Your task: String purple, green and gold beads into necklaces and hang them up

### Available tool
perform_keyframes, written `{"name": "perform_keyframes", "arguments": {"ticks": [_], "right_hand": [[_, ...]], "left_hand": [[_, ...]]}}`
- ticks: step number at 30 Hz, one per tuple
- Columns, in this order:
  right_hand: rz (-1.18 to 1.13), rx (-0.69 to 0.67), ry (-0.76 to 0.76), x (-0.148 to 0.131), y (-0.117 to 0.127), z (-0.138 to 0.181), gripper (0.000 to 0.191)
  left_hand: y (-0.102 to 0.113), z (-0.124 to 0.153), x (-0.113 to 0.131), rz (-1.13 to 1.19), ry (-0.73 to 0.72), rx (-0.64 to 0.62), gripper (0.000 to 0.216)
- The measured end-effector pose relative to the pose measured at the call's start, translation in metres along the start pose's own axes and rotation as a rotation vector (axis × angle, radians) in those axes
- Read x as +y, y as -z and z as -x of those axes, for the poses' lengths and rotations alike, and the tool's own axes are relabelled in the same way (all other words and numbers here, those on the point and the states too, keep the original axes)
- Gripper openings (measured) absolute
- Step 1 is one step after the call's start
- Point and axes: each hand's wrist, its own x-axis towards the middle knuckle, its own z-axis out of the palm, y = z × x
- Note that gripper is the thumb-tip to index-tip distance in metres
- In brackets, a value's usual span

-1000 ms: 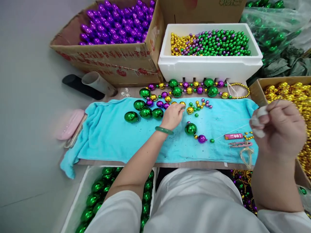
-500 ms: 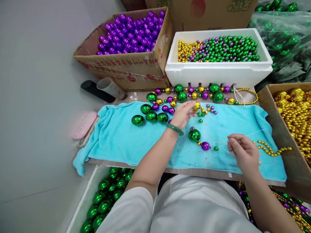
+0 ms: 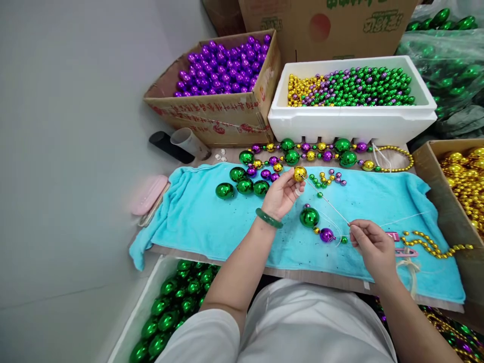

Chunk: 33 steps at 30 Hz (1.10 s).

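Observation:
A large shiny gold bead (image 3: 300, 174) is pinched in the fingers of my left hand (image 3: 280, 197), above the turquoise towel (image 3: 234, 229). My right hand (image 3: 375, 251) grips a long thin needle (image 3: 328, 202), whose far tip meets the gold bead; how deep it sits I cannot tell. Between my hands lies a short string of beads: a big green bead (image 3: 309, 218), a purple bead (image 3: 326, 235) and small ones. Clear thread (image 3: 336, 222) loops beside it. Small loose green, gold and purple beads (image 3: 323, 177) lie just right of my left hand.
Large green beads (image 3: 245, 186) lie left on the towel. A finished-looking bead necklace (image 3: 292, 157) stretches behind it. A purple-bead carton (image 3: 204, 113), white foam box (image 3: 351, 121) and gold-bead carton (image 3: 431, 166) surround the towel. Pink scissors-like handles (image 3: 406, 252) lie by my right wrist.
My left hand has drawn the gold bead slightly back and turned it toward my right hand. The needle now spans from my right hand to the bead. The view has shifted a little.

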Motion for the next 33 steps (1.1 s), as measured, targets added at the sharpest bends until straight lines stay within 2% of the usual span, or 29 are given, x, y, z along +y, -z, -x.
{"name": "perform_keyframes", "arguments": {"ticks": [3, 5, 7, 9, 12, 17, 22, 28, 33], "right_hand": [[0.043, 0.005, 0.024, 0.001, 0.001, 0.001, 0.019], [0.082, 0.007, 0.042, 0.0, 0.002, 0.002, 0.018], [0.111, 0.004, 0.058, -0.002, 0.003, 0.002, 0.018], [0.111, -0.006, 0.067, -0.003, 0.002, 0.002, 0.019], [0.076, -0.013, 0.069, -0.003, 0.0, -0.002, 0.019], [0.043, -0.012, 0.053, 0.002, 0.002, -0.009, 0.018], [-0.001, -0.066, 0.038, 0.004, 0.006, -0.012, 0.019], [0.013, -0.017, 0.018, 0.004, 0.005, -0.014, 0.02], [-0.087, -0.079, -0.065, 0.011, 0.009, -0.017, 0.021]], "left_hand": [[0.004, 0.001, -0.001, -0.043, -0.056, -0.016, 0.017], [0.005, 0.002, -0.003, -0.105, -0.156, -0.028, 0.021], [0.005, 0.004, -0.007, -0.191, -0.259, -0.043, 0.032], [0.003, 0.007, -0.011, -0.281, -0.301, -0.07, 0.042], [0.001, 0.011, -0.017, -0.365, -0.29, -0.113, 0.048], [0.0, 0.015, -0.018, -0.353, -0.28, -0.129, 0.053], [0.002, 0.017, -0.016, -0.292, -0.187, -0.202, 0.048], [0.003, 0.017, -0.018, -0.299, -0.242, -0.182, 0.05], [0.003, 0.018, -0.02, -0.304, -0.196, -0.217, 0.039]]}}
